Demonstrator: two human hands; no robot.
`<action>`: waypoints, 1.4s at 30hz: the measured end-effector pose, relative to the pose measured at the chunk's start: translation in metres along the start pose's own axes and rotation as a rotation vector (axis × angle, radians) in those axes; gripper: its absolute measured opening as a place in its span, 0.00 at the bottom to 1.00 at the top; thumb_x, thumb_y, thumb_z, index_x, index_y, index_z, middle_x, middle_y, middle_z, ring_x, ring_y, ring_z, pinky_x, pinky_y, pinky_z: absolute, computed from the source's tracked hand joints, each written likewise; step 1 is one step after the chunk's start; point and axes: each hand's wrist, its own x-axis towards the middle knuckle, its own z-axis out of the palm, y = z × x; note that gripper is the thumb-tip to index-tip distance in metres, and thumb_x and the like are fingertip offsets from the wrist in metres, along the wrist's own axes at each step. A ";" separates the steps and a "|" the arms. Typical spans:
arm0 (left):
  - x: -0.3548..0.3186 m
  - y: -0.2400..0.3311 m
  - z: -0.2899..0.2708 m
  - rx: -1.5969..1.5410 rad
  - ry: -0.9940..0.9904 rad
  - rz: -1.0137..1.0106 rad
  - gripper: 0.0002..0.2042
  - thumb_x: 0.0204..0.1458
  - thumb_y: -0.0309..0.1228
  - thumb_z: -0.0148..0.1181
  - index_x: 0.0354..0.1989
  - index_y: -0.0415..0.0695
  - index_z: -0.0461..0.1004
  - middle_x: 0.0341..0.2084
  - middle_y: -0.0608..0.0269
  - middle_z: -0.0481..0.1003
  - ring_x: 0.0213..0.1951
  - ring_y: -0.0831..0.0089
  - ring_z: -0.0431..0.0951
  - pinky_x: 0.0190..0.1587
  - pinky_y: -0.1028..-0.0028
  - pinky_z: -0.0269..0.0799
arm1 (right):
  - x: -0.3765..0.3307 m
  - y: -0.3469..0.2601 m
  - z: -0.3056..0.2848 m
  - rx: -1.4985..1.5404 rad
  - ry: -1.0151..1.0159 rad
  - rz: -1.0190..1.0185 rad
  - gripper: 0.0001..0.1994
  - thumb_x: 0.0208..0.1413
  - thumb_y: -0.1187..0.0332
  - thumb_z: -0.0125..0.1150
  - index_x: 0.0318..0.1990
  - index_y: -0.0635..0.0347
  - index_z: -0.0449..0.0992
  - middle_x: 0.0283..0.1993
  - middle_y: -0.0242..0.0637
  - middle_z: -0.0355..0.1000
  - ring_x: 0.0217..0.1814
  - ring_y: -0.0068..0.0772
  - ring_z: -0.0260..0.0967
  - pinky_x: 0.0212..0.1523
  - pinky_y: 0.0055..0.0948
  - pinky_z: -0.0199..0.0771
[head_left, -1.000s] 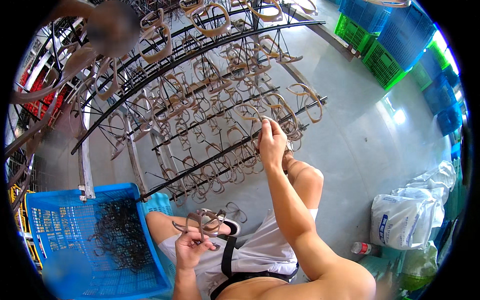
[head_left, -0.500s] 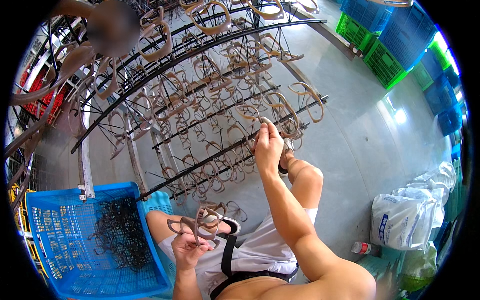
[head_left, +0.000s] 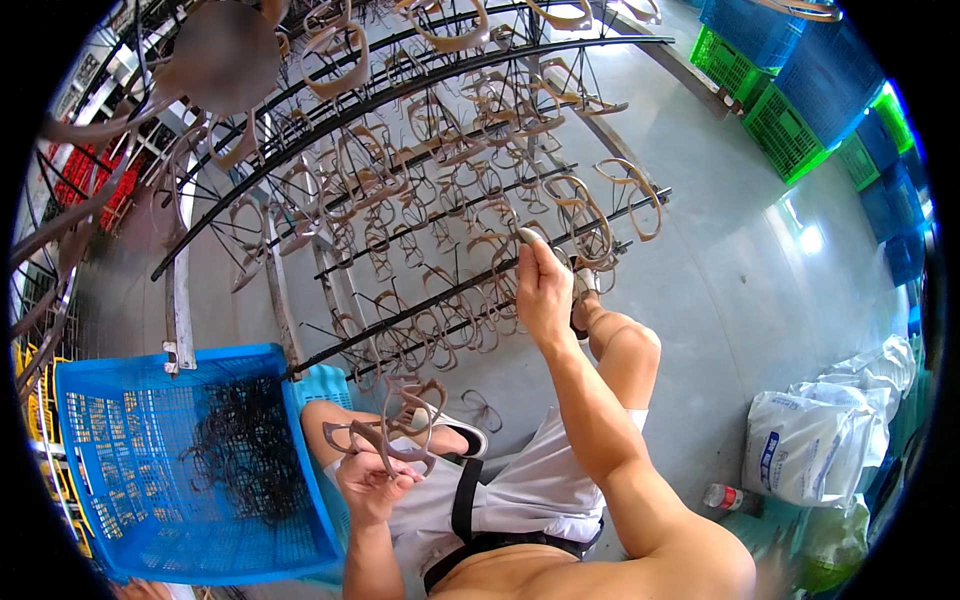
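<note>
My left hand [head_left: 372, 488] is closed on a small bunch of brownish eyeglass frames [head_left: 385, 440], held above my lap with their rims sticking up. My right hand [head_left: 545, 292] reaches forward to the rack, its fingers pinched together beside the hanging eyeglass frames [head_left: 578, 215]. A pale tip shows on one of its fingers; what sits in the pinch is hidden. The rack's dark bars [head_left: 430, 315] carry many more frames on thin black wires, in rows from near to far.
A blue plastic basket [head_left: 85, 440] at the left holds a tangle of dark thin pieces [head_left: 250, 450]. White plastic bags [head_left: 800, 440] and a bottle [head_left: 722, 496] lie on the right. Blue and green crates [head_left: 785, 135] are stacked at far right. One frame [head_left: 482, 411] lies on the floor near my shoe.
The whole view has shifted slightly, so rack and basket appear a little farther right. Both hands keep nearly the same places, the left still with its eyeglass frames.
</note>
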 end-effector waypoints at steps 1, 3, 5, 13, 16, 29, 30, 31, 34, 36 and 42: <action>0.001 0.002 0.001 0.003 0.012 0.010 0.12 0.44 0.27 0.67 0.28 0.36 0.68 0.23 0.55 0.71 0.23 0.67 0.76 0.24 0.69 0.78 | 0.000 0.001 0.001 -0.027 0.017 -0.039 0.10 0.57 0.72 0.53 0.44 0.65 0.73 0.19 0.44 0.65 0.17 0.32 0.62 0.20 0.30 0.62; 0.000 0.004 -0.001 0.012 0.037 0.022 0.12 0.44 0.28 0.67 0.27 0.36 0.68 0.23 0.55 0.71 0.23 0.67 0.76 0.24 0.69 0.78 | 0.000 0.001 0.003 -0.017 0.083 -0.071 0.09 0.57 0.72 0.52 0.43 0.64 0.74 0.19 0.43 0.66 0.17 0.33 0.62 0.21 0.29 0.63; 0.002 0.004 -0.004 0.027 0.032 0.033 0.12 0.44 0.28 0.67 0.27 0.36 0.69 0.24 0.55 0.71 0.24 0.68 0.76 0.26 0.68 0.79 | 0.004 0.003 0.002 -0.001 0.060 0.016 0.09 0.57 0.72 0.52 0.43 0.63 0.74 0.18 0.41 0.64 0.17 0.29 0.59 0.20 0.27 0.62; 0.009 0.017 0.000 0.037 0.010 0.015 0.09 0.36 0.22 0.70 0.24 0.38 0.74 0.24 0.60 0.74 0.29 0.70 0.78 0.32 0.77 0.74 | 0.006 -0.001 0.005 0.058 0.109 0.163 0.12 0.62 0.65 0.47 0.42 0.64 0.72 0.19 0.25 0.59 0.20 0.15 0.52 0.23 0.17 0.57; 0.011 0.019 -0.003 0.119 -0.016 0.084 0.09 0.35 0.22 0.70 0.24 0.39 0.74 0.24 0.58 0.75 0.28 0.70 0.77 0.32 0.76 0.73 | 0.005 0.000 0.001 -0.237 0.157 -0.132 0.12 0.57 0.70 0.53 0.46 0.63 0.72 0.37 0.44 0.67 0.38 0.37 0.63 0.37 0.32 0.64; 0.024 0.032 -0.026 -0.500 -0.427 0.063 0.09 0.38 0.19 0.65 0.29 0.34 0.73 0.27 0.52 0.71 0.25 0.61 0.78 0.32 0.64 0.77 | -0.044 -0.063 0.013 0.725 -1.691 0.126 0.15 0.58 0.63 0.56 0.45 0.67 0.73 0.40 0.39 0.72 0.40 0.31 0.68 0.42 0.30 0.68; 0.016 0.026 -0.036 -0.486 -0.370 0.023 0.09 0.41 0.23 0.65 0.31 0.34 0.73 0.30 0.50 0.71 0.27 0.62 0.78 0.30 0.66 0.77 | -0.045 -0.065 0.009 0.744 -1.643 0.181 0.14 0.57 0.63 0.56 0.44 0.66 0.73 0.35 0.38 0.72 0.33 0.28 0.68 0.35 0.26 0.68; 0.009 0.020 -0.045 -0.474 -0.315 -0.015 0.11 0.44 0.28 0.66 0.33 0.35 0.73 0.33 0.48 0.71 0.29 0.62 0.78 0.27 0.69 0.78 | -0.044 -0.067 0.005 0.763 -1.596 0.235 0.14 0.57 0.63 0.56 0.43 0.66 0.73 0.31 0.36 0.72 0.26 0.24 0.68 0.27 0.22 0.68; 0.010 0.015 -0.041 -0.421 -0.124 -0.087 0.12 0.47 0.31 0.64 0.33 0.35 0.72 0.33 0.52 0.69 0.27 0.66 0.76 0.26 0.70 0.77 | -0.046 -0.049 -0.011 0.918 -0.839 0.485 0.10 0.56 0.66 0.56 0.40 0.64 0.73 0.16 0.32 0.66 0.14 0.19 0.61 0.13 0.19 0.58; 0.010 0.014 -0.038 -0.379 -0.002 -0.145 0.13 0.47 0.33 0.64 0.30 0.35 0.71 0.33 0.55 0.67 0.26 0.69 0.75 0.26 0.71 0.77 | -0.045 -0.046 0.003 0.794 -0.245 0.367 0.12 0.59 0.68 0.52 0.45 0.67 0.72 0.19 0.27 0.66 0.14 0.14 0.58 0.14 0.16 0.55; 0.012 0.007 -0.032 -0.323 0.172 -0.201 0.13 0.50 0.37 0.61 0.29 0.39 0.68 0.33 0.58 0.66 0.25 0.71 0.72 0.22 0.75 0.72 | -0.051 -0.016 0.048 0.292 0.117 0.235 0.11 0.61 0.71 0.50 0.48 0.65 0.71 0.24 0.28 0.70 0.22 0.12 0.61 0.23 0.15 0.62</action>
